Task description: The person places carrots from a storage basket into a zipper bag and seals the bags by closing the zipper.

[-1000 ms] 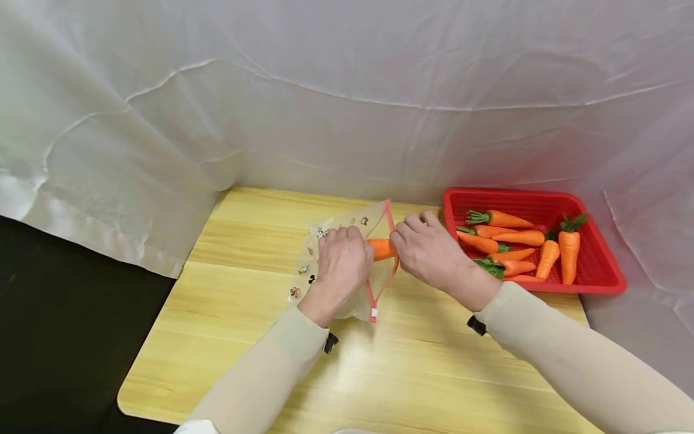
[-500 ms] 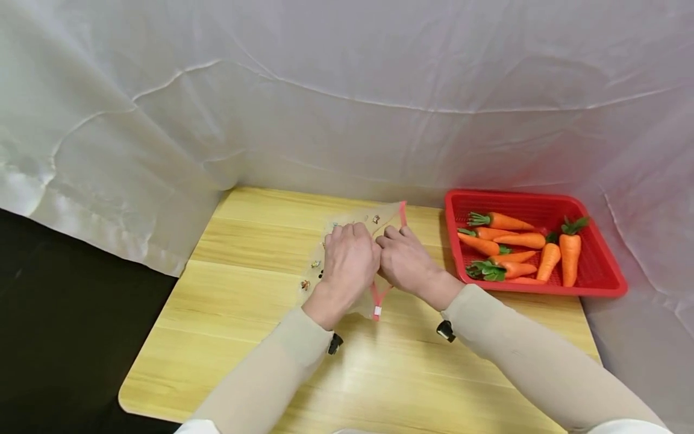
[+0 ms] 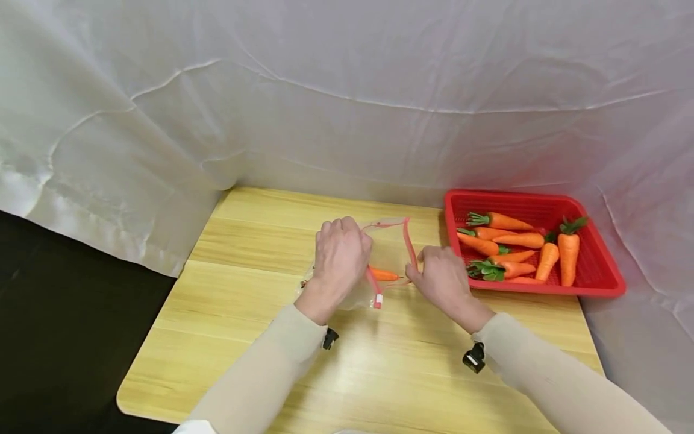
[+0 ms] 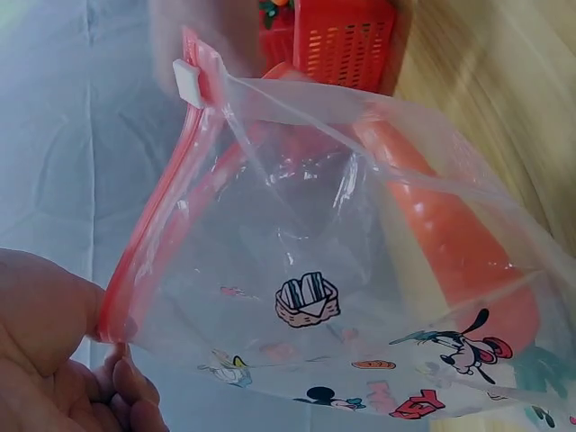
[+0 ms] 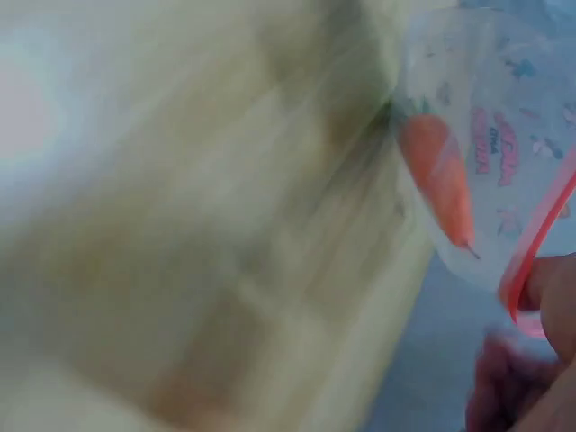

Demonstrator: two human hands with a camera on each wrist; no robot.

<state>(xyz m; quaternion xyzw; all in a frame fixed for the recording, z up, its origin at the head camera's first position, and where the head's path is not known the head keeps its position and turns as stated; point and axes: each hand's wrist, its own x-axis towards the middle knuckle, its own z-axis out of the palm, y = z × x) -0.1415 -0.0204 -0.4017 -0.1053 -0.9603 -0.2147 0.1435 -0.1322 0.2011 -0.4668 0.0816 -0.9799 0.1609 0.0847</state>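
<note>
A clear zip bag with a red zip edge and cartoon prints is held up between both hands, its mouth spread toward the right. My left hand pinches one side of the red edge; the left wrist view shows the thumb and fingers on it. On the other side, my right hand grips the red rim with thumb and fingers. Inside the bag lies an orange carrot, its thin tip toward the mouth; the left hand hides part of it in the head view. A white slider sits at one end of the zip.
Right of the hands, a red plastic basket holds several carrots with green tops. The wooden table ends in a rounded corner at the left. Pale curtains hang behind and at both sides.
The right hand has pushed the carrot into the bag, let go of it, and moved right to the rim. The bag mouth now gapes wider.
</note>
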